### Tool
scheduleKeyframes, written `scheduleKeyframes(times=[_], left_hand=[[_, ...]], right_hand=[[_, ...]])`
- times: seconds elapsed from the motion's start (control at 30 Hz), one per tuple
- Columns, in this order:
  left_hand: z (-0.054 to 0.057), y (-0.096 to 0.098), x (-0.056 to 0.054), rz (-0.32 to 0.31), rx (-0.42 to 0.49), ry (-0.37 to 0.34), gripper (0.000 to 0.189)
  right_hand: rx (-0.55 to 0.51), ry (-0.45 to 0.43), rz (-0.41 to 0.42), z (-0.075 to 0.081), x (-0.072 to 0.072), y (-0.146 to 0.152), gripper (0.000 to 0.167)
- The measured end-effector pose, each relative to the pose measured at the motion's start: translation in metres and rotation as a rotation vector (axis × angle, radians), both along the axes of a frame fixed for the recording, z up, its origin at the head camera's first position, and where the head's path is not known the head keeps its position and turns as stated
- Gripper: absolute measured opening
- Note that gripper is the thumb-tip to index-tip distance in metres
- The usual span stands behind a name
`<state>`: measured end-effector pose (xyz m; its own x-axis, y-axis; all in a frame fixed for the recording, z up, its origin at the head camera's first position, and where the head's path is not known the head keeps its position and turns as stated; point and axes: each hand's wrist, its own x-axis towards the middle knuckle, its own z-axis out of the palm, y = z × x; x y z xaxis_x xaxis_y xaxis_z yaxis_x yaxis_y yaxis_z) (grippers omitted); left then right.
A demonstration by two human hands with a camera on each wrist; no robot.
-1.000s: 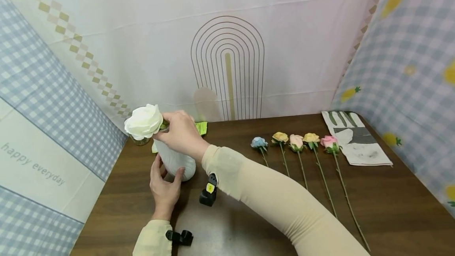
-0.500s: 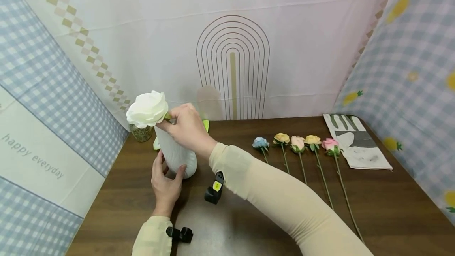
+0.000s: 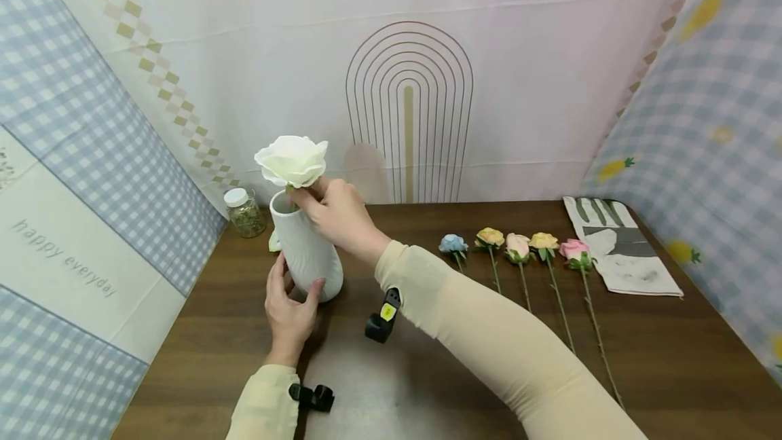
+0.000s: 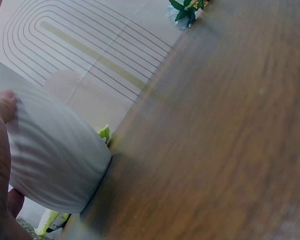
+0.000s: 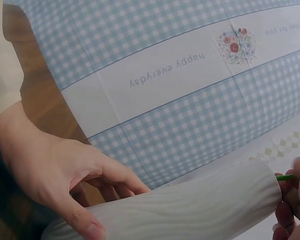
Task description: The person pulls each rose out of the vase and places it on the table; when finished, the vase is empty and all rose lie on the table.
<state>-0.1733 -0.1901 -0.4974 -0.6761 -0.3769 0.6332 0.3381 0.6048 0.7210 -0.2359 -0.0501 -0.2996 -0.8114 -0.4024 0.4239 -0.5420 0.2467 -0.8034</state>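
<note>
A ribbed white vase [image 3: 313, 257] stands on the brown table at the left, its base down on the wood. My left hand [image 3: 292, 314] grips it low, with the thumb [image 5: 92, 230] on one side and fingers round the other. Above the mouth is a large white rose [image 3: 292, 160]. My right hand [image 3: 343, 214] pinches this rose right below the bloom, close to the vase's rim. In the right wrist view a short piece of green stem [image 5: 285, 177] shows between the rim and the right fingers; the lower stem is hidden inside the vase.
Several stemmed roses lie in a row on the right: blue [image 3: 453, 244], yellow [image 3: 489, 237], pale peach and pink [image 3: 575, 250]. A folded printed cloth [image 3: 629, 250] lies at the far right. Behind the vase stands a white-lidded glass jar [image 3: 246, 216]. Fabric hangs around the table.
My right hand has brought the white rose up and to the right, from beside the rim to over the mouth. The vase's opening and the jar now show. My left hand keeps its hold.
</note>
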Motion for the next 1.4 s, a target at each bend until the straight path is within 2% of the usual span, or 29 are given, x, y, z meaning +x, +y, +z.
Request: scheduleKeyframes(times=[0.23,0.33,0.5,0.77,1.07,1.27,1.4], left_hand=[[0.0,0.001,-0.002,-0.02,0.013,-0.005,0.084],[0.001,0.0,-0.001,-0.003,0.004,0.002,0.084],[0.0,0.0,0.0,0.007,-0.001,0.006,0.084],[0.0,0.001,-0.001,0.008,-0.008,0.035,0.085],[-0.001,0.0,-0.001,0.018,-0.013,0.029,0.085],[-0.001,-0.001,-0.001,0.003,-0.001,0.018,0.084],[-0.001,-0.001,-0.002,-0.004,0.002,0.022,0.084]], right_hand=[[-0.004,-0.002,0.008,-0.003,-0.004,0.001,0.022],[-0.035,0.004,0.01,-0.003,-0.004,0.001,0.014],[-0.124,0.001,0.01,0.001,-0.003,0.005,0.007],[-0.281,-0.014,0.019,0.006,-0.002,0.012,0.013],[-0.495,-0.011,0.11,0.009,-0.007,0.026,0.021],[-0.554,0.001,0.08,0.013,-0.012,0.041,0.02],[-0.664,-0.018,0.067,0.018,-0.013,0.053,0.018]])
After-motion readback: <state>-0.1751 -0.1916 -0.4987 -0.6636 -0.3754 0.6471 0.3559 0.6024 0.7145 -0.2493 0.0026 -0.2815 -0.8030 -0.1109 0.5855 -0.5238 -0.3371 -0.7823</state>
